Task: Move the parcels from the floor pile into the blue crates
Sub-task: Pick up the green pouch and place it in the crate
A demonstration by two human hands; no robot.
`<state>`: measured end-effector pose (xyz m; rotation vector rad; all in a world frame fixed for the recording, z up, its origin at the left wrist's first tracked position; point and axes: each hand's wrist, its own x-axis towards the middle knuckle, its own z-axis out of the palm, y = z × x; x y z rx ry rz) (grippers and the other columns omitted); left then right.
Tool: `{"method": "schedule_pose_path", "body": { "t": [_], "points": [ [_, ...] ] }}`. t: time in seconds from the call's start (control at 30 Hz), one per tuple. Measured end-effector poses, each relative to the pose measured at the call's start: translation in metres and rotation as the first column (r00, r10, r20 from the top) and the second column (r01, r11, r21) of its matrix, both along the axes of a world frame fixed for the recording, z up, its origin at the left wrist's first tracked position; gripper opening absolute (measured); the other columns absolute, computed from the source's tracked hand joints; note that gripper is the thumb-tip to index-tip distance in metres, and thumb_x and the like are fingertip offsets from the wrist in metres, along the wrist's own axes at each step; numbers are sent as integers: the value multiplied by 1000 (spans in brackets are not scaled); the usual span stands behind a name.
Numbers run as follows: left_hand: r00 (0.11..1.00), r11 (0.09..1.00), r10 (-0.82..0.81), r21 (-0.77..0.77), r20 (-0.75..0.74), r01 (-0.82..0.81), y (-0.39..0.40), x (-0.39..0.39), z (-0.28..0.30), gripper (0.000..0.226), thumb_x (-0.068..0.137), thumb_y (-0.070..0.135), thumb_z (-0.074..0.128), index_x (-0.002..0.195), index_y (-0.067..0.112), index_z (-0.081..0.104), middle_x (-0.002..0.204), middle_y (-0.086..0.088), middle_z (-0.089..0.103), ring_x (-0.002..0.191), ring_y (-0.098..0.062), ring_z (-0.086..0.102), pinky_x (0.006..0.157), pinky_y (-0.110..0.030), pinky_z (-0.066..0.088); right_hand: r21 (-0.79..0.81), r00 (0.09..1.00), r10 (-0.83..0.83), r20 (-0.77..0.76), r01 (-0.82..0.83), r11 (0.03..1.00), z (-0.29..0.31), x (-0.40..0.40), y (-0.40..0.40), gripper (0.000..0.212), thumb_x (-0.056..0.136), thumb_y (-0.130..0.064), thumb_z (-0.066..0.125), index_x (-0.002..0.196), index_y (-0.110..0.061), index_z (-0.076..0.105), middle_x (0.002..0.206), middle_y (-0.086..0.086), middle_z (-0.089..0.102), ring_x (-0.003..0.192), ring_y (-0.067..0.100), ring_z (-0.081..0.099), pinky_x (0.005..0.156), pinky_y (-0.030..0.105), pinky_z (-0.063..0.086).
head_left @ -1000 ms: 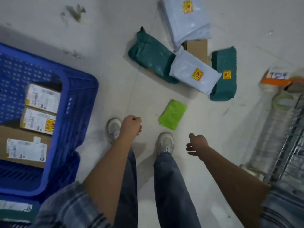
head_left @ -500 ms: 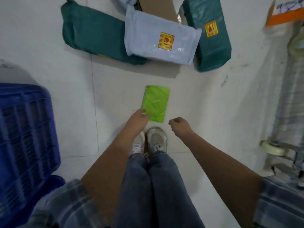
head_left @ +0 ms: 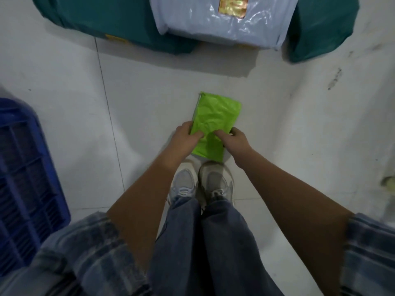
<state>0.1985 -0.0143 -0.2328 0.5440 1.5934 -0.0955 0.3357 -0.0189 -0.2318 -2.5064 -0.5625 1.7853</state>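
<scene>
One green parcel (head_left: 215, 122) on the floor (head_left: 299, 129) just ahead of two shoes (head_left: 201, 184), long axis running away from the person, gripped at its near half by left hand (head_left: 188, 136) and right hand (head_left: 235, 139), fingers curled on it; two teal parcels (head_left: 119, 22), one grey parcel (head_left: 224, 20) beyond, one blue crate (head_left: 27, 178) at left.

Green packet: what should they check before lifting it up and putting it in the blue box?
1. Left hand holds the green packet: ok, thumb on top at its left edge.
2. Right hand holds it too: ok, fingers curled round the right edge.
3. Packet off the floor: cannot tell.
4. Nothing lying on the packet: ok, the pile's pale grey parcel sits apart.
5. Blue crate near: ok, at the person's left.
6. Room inside the crate: cannot tell, only its wall shows.
</scene>
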Motion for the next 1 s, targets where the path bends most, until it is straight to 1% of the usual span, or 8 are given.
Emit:
{"method": "schedule_pose_path", "body": {
  "t": [0.23, 0.37, 0.47, 0.57, 0.67, 0.77, 0.87, 1.0],
  "points": [
    [977, 986, 166, 2, 135, -168, 8, 3, 56, 60, 83, 20, 62, 139, 17, 42, 135, -10, 50, 120, -22, 52, 93, -26, 41, 221, 987, 163, 20, -163, 962, 53, -26, 2, 37, 75, -31, 59, 98, -1, 62, 98, 20, 63, 87, 28, 61, 78, 39, 51],
    [866, 901, 432, -86, 253, -425, 12, -10, 97, 75, 59, 19, 51, 133, 23, 50, 122, -8, 62, 115, -23, 58, 100, -44, 47, 312, 984, 161, -80, -129, 941, 87, -44, 3, 19, 88, -19, 58, 75, -20, 44, 94, 8, 47, 80, 14, 47, 73, 24, 41],
    [837, 877, 479, -87, 265, -473, 7, -24, 120, 68, 63, 21, 60, 130, 25, 50, 117, -5, 64, 111, -23, 61, 95, -44, 49, 313, 974, 138, -180, -77, 947, 110, -47, 2, 6, 94, -16, 51, 88, -15, 50, 100, 7, 51, 90, 13, 51, 72, 12, 43],
    [844, 867, 493, -48, 209, -495, -3, -29, 141, 43, 83, 26, 67, 122, 17, 52, 113, -7, 64, 106, -25, 62, 91, -42, 51, 328, 946, 208, -247, -120, 937, 130, -42, 0, 22, 97, -14, 44, 104, 0, 60, 104, 7, 52, 95, 11, 52, 73, -1, 39],
    [880, 874, 471, 103, 62, -475, -12, -31, 157, 34, 87, 12, 64, 119, 6, 56, 117, -16, 64, 101, -27, 63, 92, -44, 52, 386, 927, 305, -216, -206, 899, 154, -39, -7, 18, 90, 0, 51, 102, 2, 64, 106, 8, 54, 99, 13, 52, 87, 16, 42],
    [821, 815, 563, 98, 91, -571, -17, -31, 180, 26, 87, 6, 62, 114, 10, 61, 112, -16, 67, 97, -29, 65, 90, -47, 53, 350, 984, 147, -102, -103, 931, 176, -33, -9, 37, 87, -9, 61, 123, -8, 54, 124, 4, 48, 109, 11, 47, 93, 30, 43],
    [726, 743, 654, 0, 210, -669, -21, -31, 203, 20, 87, 5, 63, 104, 15, 62, 102, -11, 69, 87, -28, 67, 84, -46, 55, 128, 962, -107, -250, 142, 982, 201, -21, -4, 49, 87, -22, 64, 132, -12, 48, 122, 3, 57, 104, 18, 58, 79, 28, 49],
    [708, 738, 648, -2, 281, -675, -28, -33, 229, 18, 84, 11, 67, 102, 16, 65, 94, -5, 72, 82, -21, 70, 78, -40, 58, 137, 926, -76, -371, 135, 981, 232, -16, -3, 24, 86, -9, 64, 109, -7, 63, 96, 10, 70, 80, 24, 67, 62, 27, 55]
  ]
}}
